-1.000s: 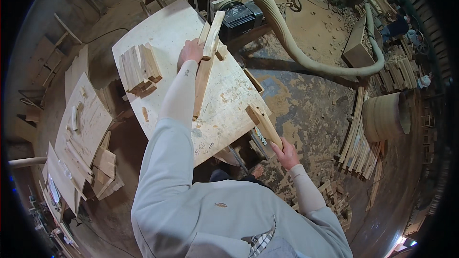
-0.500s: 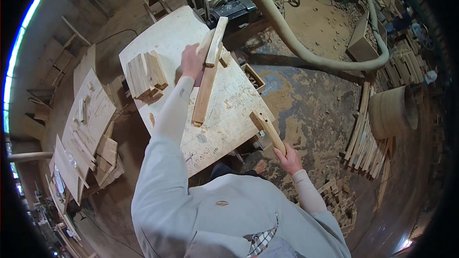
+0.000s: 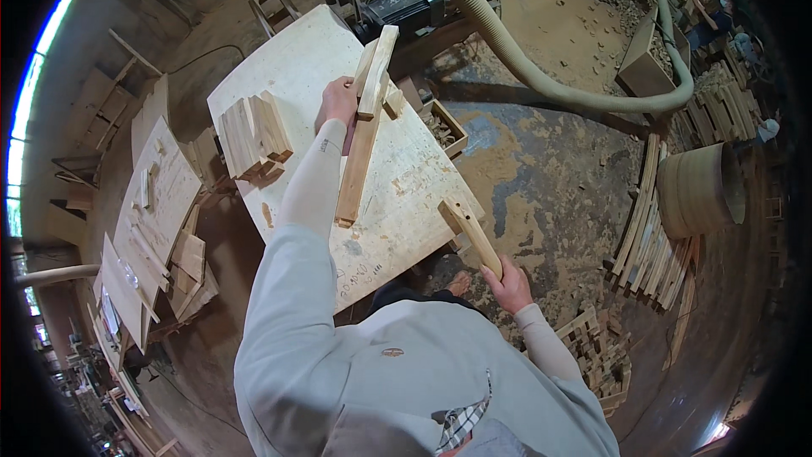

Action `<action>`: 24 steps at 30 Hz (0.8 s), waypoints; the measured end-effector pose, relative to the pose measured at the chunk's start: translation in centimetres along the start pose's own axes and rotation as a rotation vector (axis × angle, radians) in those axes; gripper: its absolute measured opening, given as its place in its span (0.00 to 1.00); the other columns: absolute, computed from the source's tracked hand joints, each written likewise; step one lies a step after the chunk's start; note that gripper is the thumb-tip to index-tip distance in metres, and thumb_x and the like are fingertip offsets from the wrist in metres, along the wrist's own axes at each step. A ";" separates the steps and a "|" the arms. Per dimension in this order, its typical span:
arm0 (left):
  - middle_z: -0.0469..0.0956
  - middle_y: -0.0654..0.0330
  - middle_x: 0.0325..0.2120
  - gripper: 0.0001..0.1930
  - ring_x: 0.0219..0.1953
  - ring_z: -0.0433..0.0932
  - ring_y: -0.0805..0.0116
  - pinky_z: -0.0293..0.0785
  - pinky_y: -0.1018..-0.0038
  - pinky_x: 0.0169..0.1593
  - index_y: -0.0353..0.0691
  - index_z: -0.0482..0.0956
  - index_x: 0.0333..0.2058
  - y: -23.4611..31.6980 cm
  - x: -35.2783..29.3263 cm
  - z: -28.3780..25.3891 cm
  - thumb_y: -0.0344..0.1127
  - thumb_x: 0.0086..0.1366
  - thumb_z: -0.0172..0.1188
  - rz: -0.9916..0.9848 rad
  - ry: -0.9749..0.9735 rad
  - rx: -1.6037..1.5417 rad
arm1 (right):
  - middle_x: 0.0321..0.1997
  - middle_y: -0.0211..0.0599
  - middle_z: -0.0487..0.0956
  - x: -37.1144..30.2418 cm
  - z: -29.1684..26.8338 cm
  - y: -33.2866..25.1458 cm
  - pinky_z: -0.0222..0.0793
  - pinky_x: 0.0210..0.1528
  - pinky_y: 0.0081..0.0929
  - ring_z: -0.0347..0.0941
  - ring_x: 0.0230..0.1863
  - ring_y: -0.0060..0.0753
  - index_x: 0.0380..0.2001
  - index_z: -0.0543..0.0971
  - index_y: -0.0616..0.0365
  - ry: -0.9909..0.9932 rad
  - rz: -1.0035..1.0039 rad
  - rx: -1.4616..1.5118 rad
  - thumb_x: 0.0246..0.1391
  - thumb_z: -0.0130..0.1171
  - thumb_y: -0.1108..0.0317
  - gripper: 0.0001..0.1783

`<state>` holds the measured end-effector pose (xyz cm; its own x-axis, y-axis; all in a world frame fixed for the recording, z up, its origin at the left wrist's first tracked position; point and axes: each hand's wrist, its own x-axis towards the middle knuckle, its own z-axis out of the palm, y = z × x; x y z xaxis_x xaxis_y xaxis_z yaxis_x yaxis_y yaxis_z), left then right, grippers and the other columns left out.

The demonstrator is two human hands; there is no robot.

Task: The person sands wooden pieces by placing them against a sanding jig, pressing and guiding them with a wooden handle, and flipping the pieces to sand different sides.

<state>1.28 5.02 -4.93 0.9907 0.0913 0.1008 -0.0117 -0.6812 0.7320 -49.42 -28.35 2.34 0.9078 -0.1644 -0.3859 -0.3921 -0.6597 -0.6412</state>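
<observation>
My left hand (image 3: 337, 103) is closed at the far middle of the worktable, its fingers against a pale wooden piece (image 3: 364, 65). Its grip is partly hidden. Against that piece leans a pale, slightly curved wooden bar (image 3: 380, 72), with a small wooden block (image 3: 393, 103) beside it. A longer, browner wooden bar (image 3: 354, 173) runs from beneath them toward me. Off the table's near right corner, my right hand (image 3: 510, 286) is wrapped round the lower end of a wooden piece with dark holes (image 3: 475, 239). Its broader end reaches over the table's edge.
The white worktable (image 3: 406, 203) carries a stack of wooden blocks (image 3: 255, 137) at left. A motor (image 3: 404, 8) stands beyond it, and a thick ribbed hose (image 3: 507, 55) curves to the right. A box of offcuts (image 3: 444, 129) sits by the table's right edge.
The pale piece at my left hand has shifted in closer behind the curved bar. My right hand keeps its hold with little movement, and the view has shifted slightly.
</observation>
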 end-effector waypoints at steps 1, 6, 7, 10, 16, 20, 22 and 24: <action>0.92 0.43 0.41 0.15 0.48 0.91 0.42 0.85 0.55 0.58 0.39 0.94 0.48 0.2 -0.1 0.1 0.41 0.70 0.69 -0.002 -0.003 0.001 | 0.42 0.63 0.88 0.0 0.1 0.2 0.81 0.47 0.59 0.86 0.46 0.71 0.56 0.81 0.59 -0.002 0.003 0.000 0.73 0.65 0.44 0.27; 0.92 0.43 0.46 0.17 0.51 0.90 0.44 0.84 0.56 0.59 0.40 0.94 0.51 0.8 -0.9 0.0 0.44 0.71 0.70 -0.106 -0.003 -0.148 | 0.39 0.62 0.88 0.1 0.7 0.8 0.81 0.44 0.58 0.87 0.43 0.70 0.57 0.81 0.60 0.018 -0.015 0.006 0.74 0.65 0.45 0.28; 0.92 0.43 0.46 0.17 0.51 0.90 0.44 0.84 0.56 0.59 0.40 0.94 0.51 1.1 -1.1 0.0 0.44 0.71 0.70 -0.112 0.001 -0.147 | 0.39 0.62 0.88 0.1 0.9 0.8 0.81 0.44 0.58 0.87 0.43 0.70 0.57 0.81 0.60 0.011 -0.018 0.004 0.74 0.65 0.45 0.28; 0.93 0.47 0.45 0.20 0.48 0.91 0.51 0.84 0.60 0.56 0.41 0.92 0.55 2.6 -1.1 -0.3 0.47 0.72 0.69 -0.093 0.020 -0.046 | 0.37 0.61 0.88 0.4 1.3 1.4 0.81 0.43 0.56 0.87 0.42 0.69 0.57 0.81 0.60 0.016 -0.035 0.013 0.73 0.65 0.46 0.27; 0.90 0.44 0.55 0.24 0.59 0.88 0.48 0.81 0.58 0.63 0.42 0.88 0.62 4.7 -1.8 -1.0 0.51 0.76 0.65 -0.139 -0.059 -0.014 | 0.35 0.59 0.88 0.6 2.3 2.7 0.80 0.42 0.56 0.87 0.40 0.69 0.56 0.81 0.60 0.033 -0.032 0.014 0.73 0.66 0.48 0.25; 0.89 0.46 0.57 0.25 0.60 0.87 0.47 0.80 0.57 0.64 0.46 0.88 0.63 4.6 -1.7 -1.5 0.52 0.76 0.64 -0.091 -0.034 0.031 | 0.36 0.60 0.87 1.0 3.2 4.1 0.80 0.42 0.56 0.87 0.40 0.69 0.55 0.81 0.61 0.063 -0.064 0.032 0.73 0.66 0.48 0.25; 0.89 0.47 0.58 0.24 0.61 0.87 0.46 0.80 0.56 0.65 0.47 0.88 0.63 5.0 -2.0 -1.5 0.53 0.77 0.63 -0.090 -0.058 0.023 | 0.36 0.61 0.87 1.1 3.5 4.5 0.80 0.43 0.56 0.86 0.41 0.70 0.54 0.82 0.62 0.064 -0.058 0.025 0.73 0.66 0.48 0.25; 0.89 0.48 0.58 0.24 0.61 0.87 0.45 0.80 0.55 0.66 0.50 0.88 0.64 4.8 -2.2 -1.9 0.54 0.77 0.63 -0.103 -0.020 0.075 | 0.37 0.64 0.87 1.3 3.9 4.2 0.79 0.43 0.57 0.86 0.42 0.71 0.52 0.82 0.63 0.103 -0.087 0.132 0.73 0.66 0.48 0.26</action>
<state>-1.20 2.89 -0.33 0.9886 0.1497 0.0138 0.0997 -0.7217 0.6850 -50.48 -28.47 -3.37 0.9468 -0.1898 -0.2600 -0.3218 -0.5738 -0.7532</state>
